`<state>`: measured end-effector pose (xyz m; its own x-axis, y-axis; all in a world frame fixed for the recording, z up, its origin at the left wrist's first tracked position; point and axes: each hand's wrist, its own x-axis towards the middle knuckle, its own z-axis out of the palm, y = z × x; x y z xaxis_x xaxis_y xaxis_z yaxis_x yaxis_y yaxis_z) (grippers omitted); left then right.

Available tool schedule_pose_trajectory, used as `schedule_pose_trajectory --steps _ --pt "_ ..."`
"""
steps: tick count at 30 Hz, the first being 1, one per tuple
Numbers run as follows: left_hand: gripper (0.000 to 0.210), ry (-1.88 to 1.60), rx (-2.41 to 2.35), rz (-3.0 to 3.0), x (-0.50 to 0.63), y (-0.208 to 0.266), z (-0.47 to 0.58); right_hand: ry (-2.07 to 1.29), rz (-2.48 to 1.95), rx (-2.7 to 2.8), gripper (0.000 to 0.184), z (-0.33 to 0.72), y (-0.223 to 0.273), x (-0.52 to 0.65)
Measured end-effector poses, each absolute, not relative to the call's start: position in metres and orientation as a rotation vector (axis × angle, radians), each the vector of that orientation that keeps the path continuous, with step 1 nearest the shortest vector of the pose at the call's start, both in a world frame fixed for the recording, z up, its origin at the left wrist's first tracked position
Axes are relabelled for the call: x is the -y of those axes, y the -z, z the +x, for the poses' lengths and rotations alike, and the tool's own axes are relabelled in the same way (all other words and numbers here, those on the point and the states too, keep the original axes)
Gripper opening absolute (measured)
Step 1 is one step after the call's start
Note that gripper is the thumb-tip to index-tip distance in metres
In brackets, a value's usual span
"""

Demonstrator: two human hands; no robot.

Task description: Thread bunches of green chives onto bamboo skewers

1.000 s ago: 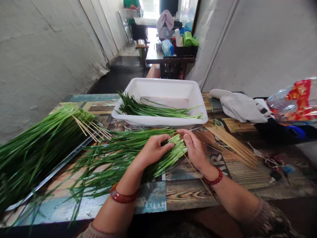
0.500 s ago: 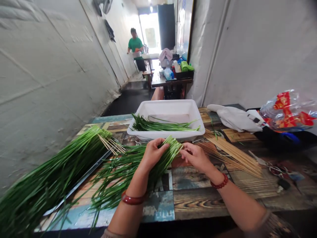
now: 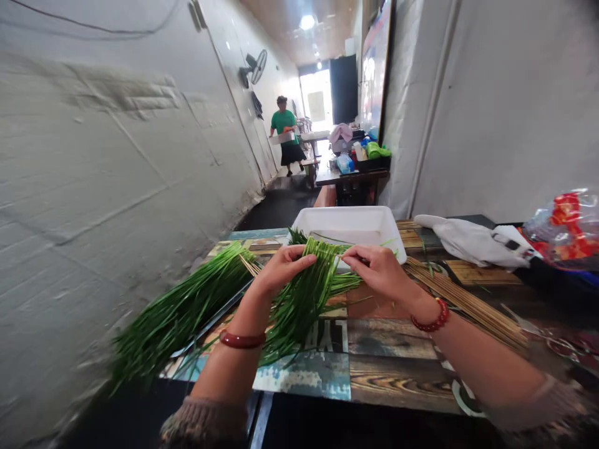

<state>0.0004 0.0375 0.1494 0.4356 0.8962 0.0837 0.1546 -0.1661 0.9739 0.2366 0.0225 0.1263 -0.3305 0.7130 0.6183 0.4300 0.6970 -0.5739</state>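
My left hand (image 3: pixel 291 265) is closed around a bunch of garlic chives (image 3: pixel 304 293), thumb in front. Its pale stem ends point up and its dark leaves hang down over the table. At the right edge of the stems is my right hand (image 3: pixel 374 268), thumb and forefinger pinched together. A thin pale tip shows at those fingertips, too small to name. Behind the hands stands a white plastic tub (image 3: pixel 349 217) with more chives inside, partly hidden. To the left lies a large bundle of chives (image 3: pixel 187 312) with wooden skewers (image 3: pixel 249 265) sticking out of its stem end.
Loose bamboo skewers (image 3: pixel 463 299) lie on the right of the patterned table (image 3: pixel 393 374), near scissors (image 3: pixel 559 343). A long metal blade (image 3: pixel 206 330) lies beside the left bundle. A white cloth (image 3: pixel 468 240) and plastic bag (image 3: pixel 568 227) are farther right. A person in green (image 3: pixel 283 125) carries a tray in the background.
The held chives have been raised and turned more upright, and my right fingers now pinch at their side. My view has tilted up and left. The person in the background has moved.
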Motion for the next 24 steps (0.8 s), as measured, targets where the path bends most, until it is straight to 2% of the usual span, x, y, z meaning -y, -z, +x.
schedule_pose_trajectory --steps 6,13,24 --pt "0.038 -0.926 -0.888 1.601 -0.019 -0.182 -0.022 -0.22 -0.715 2.033 0.017 0.214 -0.167 -0.018" --pt "0.043 -1.029 -0.814 1.436 0.005 -0.173 -0.023 -0.129 -0.718 2.099 0.018 0.198 -0.179 -0.007" --pt "0.047 -1.074 -0.807 1.318 0.024 -0.162 -0.018 -0.199 -0.727 2.135 0.022 0.186 -0.174 0.008"
